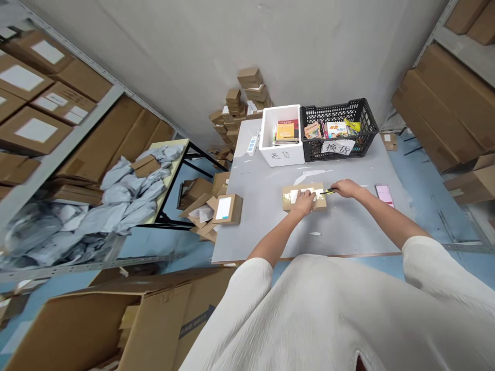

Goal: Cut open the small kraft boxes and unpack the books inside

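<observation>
A small cardboard box [286, 199] with white labels and shiny tape lies on the grey table [255, 226]. My left hand [304, 202] rests on its top, fingers spread and pressing on the label. My right hand [346, 188] is closed around a yellow-and-black utility knife [330, 190], just right of the box. The knife's tip points left and reaches the box's right end; whether the blade touches the cardboard is too small to tell. A pink phone-like slab [384, 195] lies to the right of my right forearm.
A white bin [284, 156] and a black crate [340, 150], both holding books, stand at the table's back beside a power strip [252, 146]. Another labelled carton [230, 208] sits at the left edge. Grey parcels [127, 190] cover a side table; a large open carton [166, 319] stands lower left.
</observation>
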Available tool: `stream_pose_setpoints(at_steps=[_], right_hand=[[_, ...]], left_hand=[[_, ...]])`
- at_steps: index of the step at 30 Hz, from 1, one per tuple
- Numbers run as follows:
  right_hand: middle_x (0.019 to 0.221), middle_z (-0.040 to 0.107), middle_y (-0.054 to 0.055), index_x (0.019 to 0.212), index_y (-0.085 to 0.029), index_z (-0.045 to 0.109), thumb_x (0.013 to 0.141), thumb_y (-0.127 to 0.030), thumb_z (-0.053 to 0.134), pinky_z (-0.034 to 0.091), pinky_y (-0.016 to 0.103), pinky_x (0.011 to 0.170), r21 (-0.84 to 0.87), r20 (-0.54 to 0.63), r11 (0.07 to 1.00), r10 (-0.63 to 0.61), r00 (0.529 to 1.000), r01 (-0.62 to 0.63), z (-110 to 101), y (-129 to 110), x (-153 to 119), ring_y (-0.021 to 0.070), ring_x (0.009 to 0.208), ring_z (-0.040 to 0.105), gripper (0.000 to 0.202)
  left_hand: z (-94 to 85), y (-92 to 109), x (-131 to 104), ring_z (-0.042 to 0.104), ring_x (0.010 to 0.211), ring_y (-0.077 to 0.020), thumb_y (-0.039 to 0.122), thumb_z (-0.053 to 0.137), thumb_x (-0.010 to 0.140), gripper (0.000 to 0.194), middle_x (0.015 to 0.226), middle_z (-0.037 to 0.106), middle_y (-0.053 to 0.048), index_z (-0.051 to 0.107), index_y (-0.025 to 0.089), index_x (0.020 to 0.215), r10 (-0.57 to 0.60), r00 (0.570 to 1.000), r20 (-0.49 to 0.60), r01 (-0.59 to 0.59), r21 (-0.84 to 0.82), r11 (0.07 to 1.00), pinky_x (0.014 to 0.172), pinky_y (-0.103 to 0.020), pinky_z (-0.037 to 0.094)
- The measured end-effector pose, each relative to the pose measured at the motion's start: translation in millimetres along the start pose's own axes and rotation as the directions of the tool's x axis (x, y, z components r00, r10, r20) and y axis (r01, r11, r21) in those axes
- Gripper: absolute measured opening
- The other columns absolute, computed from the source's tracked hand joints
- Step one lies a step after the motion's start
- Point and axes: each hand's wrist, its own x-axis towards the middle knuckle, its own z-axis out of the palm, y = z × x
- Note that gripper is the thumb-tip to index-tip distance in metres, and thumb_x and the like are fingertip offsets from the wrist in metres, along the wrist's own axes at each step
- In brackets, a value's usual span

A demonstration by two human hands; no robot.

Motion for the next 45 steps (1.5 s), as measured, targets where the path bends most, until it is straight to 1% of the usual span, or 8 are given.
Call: stream_pose_setpoints(at_steps=[4,9,15,19,23,28,35,45], right_hand=[[0.101,0.082,0.009,0.109,-0.024,0.082,0.1,-0.035,0.059,0.046,0.031,0.073,0.217,0.103,0.975,0.031,0.994,-0.053,4,5,-1,0.0238,0.088,0.071,0.027],[0.08,0.075,0.003,0.086,-0.022,0.076,0.093,-0.053,0.071,0.044,0.026,0.061,0.498,0.305,0.852,0.0,0.952,-0.16,20,20,-28,0.0153,0.065,0.061,0.032],[0.087,0.078,0.006,0.094,-0.021,0.071,0.095,-0.063,0.068,0.047,0.025,0.059,0.715,0.165,0.673,0.103,0.981,-0.191,44,29,-60,0.017,0.07,0.067,0.042],[0.1,0.082,0.008,0.108,-0.022,0.069,0.098,-0.063,0.066,0.051,0.025,0.061,0.787,0.075,0.589,0.204,0.976,-0.183,48,24,-67,0.0176,0.073,0.071,0.042],[0.1,0.081,0.007,0.112,-0.023,0.076,0.109,-0.056,0.049,0.055,0.031,0.076,0.674,-0.082,0.735,0.183,0.98,-0.081,42,9,-68,0.0209,0.082,0.072,0.043],[0.127,0.078,0.011,0.141,-0.028,0.076,0.11,-0.045,0.051,0.053,0.036,0.095,0.338,-0.208,0.941,0.11,0.972,-0.034,35,-6,-69,0.0292,0.111,0.072,0.044],[0.13,0.073,0.012,0.15,-0.03,0.072,0.109,-0.04,0.057,0.05,0.034,0.093,0.155,-0.18,0.987,0.078,0.98,-0.05,36,-12,-63,0.027,0.108,0.071,0.045],[0.129,0.073,0.012,0.151,-0.031,0.072,0.109,-0.038,0.057,0.05,0.034,0.095,0.146,-0.207,0.985,0.119,0.971,-0.09,46,-23,-55,0.0273,0.108,0.071,0.045]], left_hand=[[-1.6,0,-2,0.064,0.135,-0.0335,0.031,0.081,0.092,0.066,0.148,0.058,-0.015,0.051,0.023,0.15,-0.001,1.0,0.006,0.001,-0.012,1.0,0.135,-0.055,0.02],[-8.3,0,-3,0.066,0.132,-0.0322,0.028,0.077,0.094,0.063,0.149,0.057,-0.015,0.05,0.024,0.151,-0.013,1.0,0.013,0.014,-0.034,0.999,0.135,-0.054,0.021],[-16.9,1,-6,0.062,0.137,-0.0339,0.037,0.078,0.094,0.075,0.155,0.055,-0.016,0.046,0.024,0.16,-0.019,1.0,0.003,0.019,-0.07,0.997,0.131,-0.048,0.03],[-24.6,5,2,0.066,0.131,-0.0326,0.034,0.052,0.11,0.051,0.16,0.052,-0.017,0.049,0.025,0.16,-0.091,0.994,-0.061,0.083,-0.127,0.988,0.118,-0.045,0.044],[-26.9,10,13,0.062,0.133,-0.0331,0.023,0.046,0.109,0.042,0.152,0.06,-0.016,0.058,0.024,0.149,-0.18,0.979,-0.091,0.166,-0.142,0.976,0.113,-0.046,0.045],[-20.6,6,17,0.047,0.151,-0.0324,0.024,0.057,0.105,0.045,0.16,0.054,-0.015,0.054,0.028,0.15,-0.242,0.957,-0.163,0.211,-0.183,0.96,0.122,-0.049,0.037],[-23.2,-4,35,0.027,0.165,-0.0363,0.03,0.073,0.098,0.07,0.173,0.039,-0.019,0.042,0.03,0.16,-0.198,0.979,-0.048,0.191,-0.122,0.974,0.127,-0.056,0.027],[-30.0,-2,46,0.047,0.141,-0.0364,0.038,0.076,0.096,0.048,0.147,0.057,-0.016,0.058,0.03,0.14,-0.269,0.963,-0.011,0.266,-0.109,0.958,0.116,-0.054,0.036]])
